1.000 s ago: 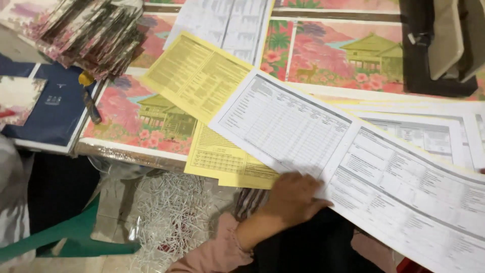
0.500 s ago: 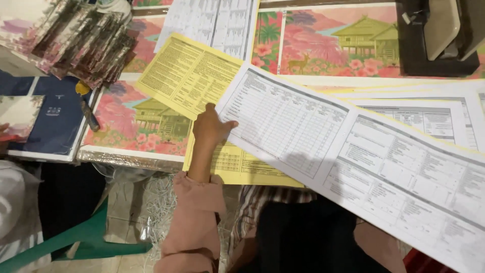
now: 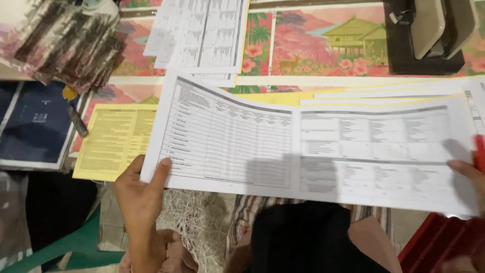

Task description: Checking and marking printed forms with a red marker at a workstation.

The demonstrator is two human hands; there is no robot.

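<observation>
Black device (image 3: 422,60) beyond crowded papers (image 3: 202,35)

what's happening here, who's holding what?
A person holds a wide white printed form by both ends above a table edge. The left hand pinches its lower left corner, thumb on top; the right hand grips the right edge, with something red beside the fingers. A yellow form lies under the sheet's left end on a pink patterned table cover. More white sheets sit further back, a dark blue book at left, and a black device at the top right.
</observation>
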